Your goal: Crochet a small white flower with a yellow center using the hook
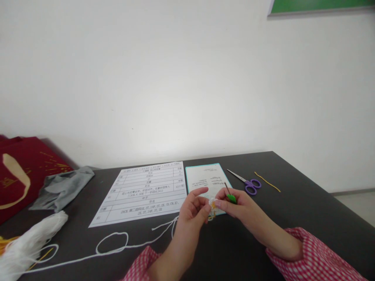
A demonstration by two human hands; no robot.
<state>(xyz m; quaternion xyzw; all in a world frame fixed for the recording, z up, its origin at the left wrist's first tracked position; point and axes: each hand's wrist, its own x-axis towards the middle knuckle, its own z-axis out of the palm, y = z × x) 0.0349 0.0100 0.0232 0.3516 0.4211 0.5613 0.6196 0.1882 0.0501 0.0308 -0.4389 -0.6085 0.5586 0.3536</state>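
Between my two hands is a small white and yellow crochet piece (213, 203). My left hand (195, 208) pinches its left side between thumb and fingers. At its right edge, the thumb and forefinger of my right hand (233, 201) touch the piece. That same hand also holds a crochet hook (231, 198) with a green handle, its metal shaft pointing up and away from the work. White yarn (137, 246) trails from near my left hand across the table, with one loose loop, to a white yarn skein (38, 240) at the lower left.
A printed pattern sheet (140, 195) lies left of my hands. Behind them is a light blue-edged booklet or card (202, 173). Purple-handled scissors (252, 186) and a yellow yarn piece (268, 182) lie to the right. A grey cloth pouch (63, 187) and red bag (26, 168) are at left.
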